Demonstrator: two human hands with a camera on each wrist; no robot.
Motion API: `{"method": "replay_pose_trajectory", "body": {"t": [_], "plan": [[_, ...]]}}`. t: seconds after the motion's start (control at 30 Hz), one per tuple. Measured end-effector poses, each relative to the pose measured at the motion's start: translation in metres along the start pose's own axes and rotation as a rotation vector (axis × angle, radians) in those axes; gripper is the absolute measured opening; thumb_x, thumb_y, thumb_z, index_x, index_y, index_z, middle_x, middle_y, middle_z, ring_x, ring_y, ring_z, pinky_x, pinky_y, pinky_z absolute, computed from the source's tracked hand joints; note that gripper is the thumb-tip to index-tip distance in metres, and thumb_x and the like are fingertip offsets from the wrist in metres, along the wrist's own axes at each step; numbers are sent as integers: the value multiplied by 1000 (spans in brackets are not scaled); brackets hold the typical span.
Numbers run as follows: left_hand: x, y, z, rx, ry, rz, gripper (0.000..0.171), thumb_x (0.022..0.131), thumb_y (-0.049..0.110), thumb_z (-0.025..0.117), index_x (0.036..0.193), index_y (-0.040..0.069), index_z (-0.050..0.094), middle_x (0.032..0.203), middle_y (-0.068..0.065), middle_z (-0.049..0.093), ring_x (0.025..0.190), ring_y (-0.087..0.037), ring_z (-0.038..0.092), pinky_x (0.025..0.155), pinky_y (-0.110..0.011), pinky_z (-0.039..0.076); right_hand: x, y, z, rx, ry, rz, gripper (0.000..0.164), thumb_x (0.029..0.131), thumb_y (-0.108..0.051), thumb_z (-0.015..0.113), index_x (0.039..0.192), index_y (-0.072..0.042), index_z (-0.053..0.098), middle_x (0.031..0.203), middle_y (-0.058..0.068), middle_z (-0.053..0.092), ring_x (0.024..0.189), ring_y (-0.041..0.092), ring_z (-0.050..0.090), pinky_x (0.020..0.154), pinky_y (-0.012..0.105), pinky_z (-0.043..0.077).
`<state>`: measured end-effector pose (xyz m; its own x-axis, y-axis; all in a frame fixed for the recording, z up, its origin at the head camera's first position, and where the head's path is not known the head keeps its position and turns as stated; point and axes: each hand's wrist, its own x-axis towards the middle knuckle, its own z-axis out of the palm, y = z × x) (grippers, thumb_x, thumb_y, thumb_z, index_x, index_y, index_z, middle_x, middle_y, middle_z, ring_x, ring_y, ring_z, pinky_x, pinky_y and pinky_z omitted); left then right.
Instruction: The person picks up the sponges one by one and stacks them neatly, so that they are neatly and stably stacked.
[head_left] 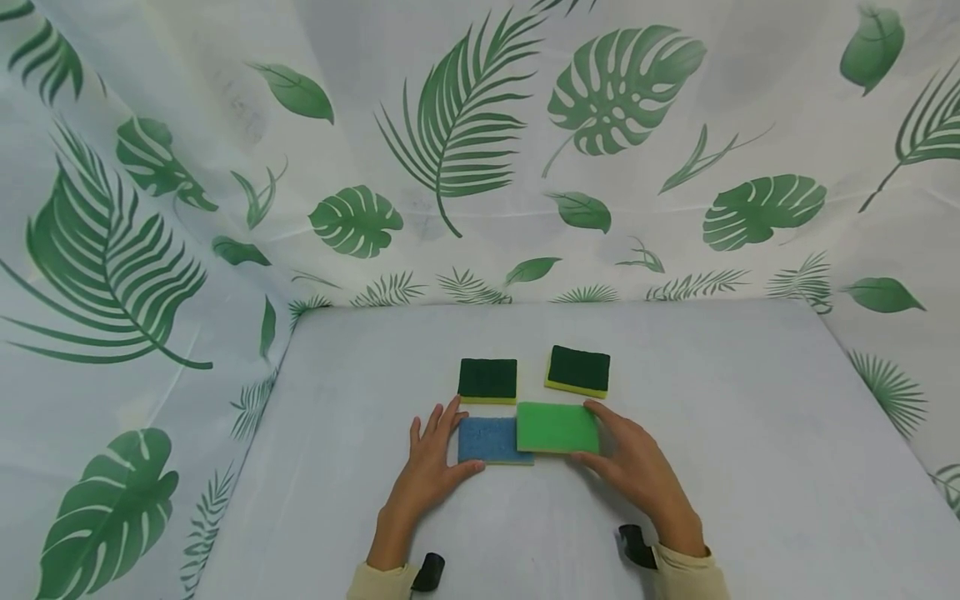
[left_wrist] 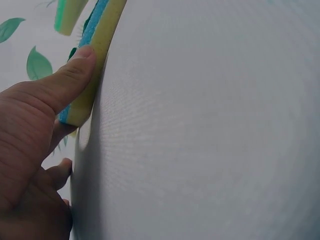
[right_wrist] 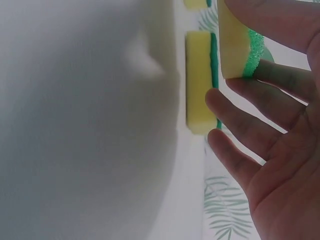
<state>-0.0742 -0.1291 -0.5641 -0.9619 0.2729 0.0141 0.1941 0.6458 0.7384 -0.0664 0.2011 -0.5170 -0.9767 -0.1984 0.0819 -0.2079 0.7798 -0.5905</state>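
A blue-topped sponge [head_left: 487, 440] with a yellow underside lies flat on the white table. My left hand [head_left: 426, 468] pinches its left end, thumb at the near edge and index finger at the far edge; the other fingers are spread. In my right hand [head_left: 639, 468] is a bright green sponge [head_left: 558, 427], gripped by its right end between thumb and fingers. The right wrist view shows this green sponge [right_wrist: 235, 47] held up off the table, its pale yellow layer downward. From above, its left end overlaps the right end of the blue sponge.
Two dark green sponges with yellow undersides lie just beyond the hands, one at the left [head_left: 487, 379] and a slightly turned one at the right [head_left: 579, 369]. White leaf-print sheeting [head_left: 480, 167] rises behind the table [head_left: 337, 400] and along its sides.
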Motion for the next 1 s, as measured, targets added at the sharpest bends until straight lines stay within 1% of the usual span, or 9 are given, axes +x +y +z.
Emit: {"method": "replay_pose_trajectory", "body": {"t": [0.2, 0.5, 0.73, 0.87, 1.0], "plan": [[0, -1, 0, -2, -1, -3, 108, 90, 39, 88, 172, 15, 22, 159, -7, 54, 162, -38, 18, 127, -62, -4, 4, -5, 8, 8, -12, -20, 81, 85, -20, 94, 152, 1, 55, 145, 25, 62, 129, 48, 61, 105, 65, 50], [0, -1, -1, -14, -6, -10, 106, 91, 39, 88, 172, 15, 24, 159, -7, 55, 162, -36, 17, 128, -62, -5, 10, -11, 15, 21, -1, -61, 79, 84, -21, 94, 150, 1, 57, 144, 23, 64, 128, 46, 62, 105, 63, 51], [2, -1, -1, -7, -4, -10, 107, 90, 39, 88, 172, 16, 23, 159, -6, 55, 162, -36, 17, 128, -61, -5, 15, -16, 23, 33, -10, -65, 79, 84, -24, 95, 150, 0, 59, 143, 22, 65, 128, 43, 63, 105, 61, 52], [1, 1, -2, -22, 1, -11, 109, 89, 37, 89, 173, 16, 22, 158, -6, 56, 162, -36, 17, 128, -61, -5, 17, -20, 27, 37, -23, -59, 79, 84, -25, 95, 150, 0, 58, 143, 22, 65, 129, 43, 63, 106, 60, 51], [-1, 2, -2, -32, 8, 0, 110, 88, 36, 90, 172, 14, 23, 157, -9, 56, 161, -40, 19, 127, -64, -3, 18, -24, 31, 29, -32, -60, 79, 84, -25, 95, 149, 2, 58, 143, 22, 65, 129, 43, 63, 107, 60, 51]]}}
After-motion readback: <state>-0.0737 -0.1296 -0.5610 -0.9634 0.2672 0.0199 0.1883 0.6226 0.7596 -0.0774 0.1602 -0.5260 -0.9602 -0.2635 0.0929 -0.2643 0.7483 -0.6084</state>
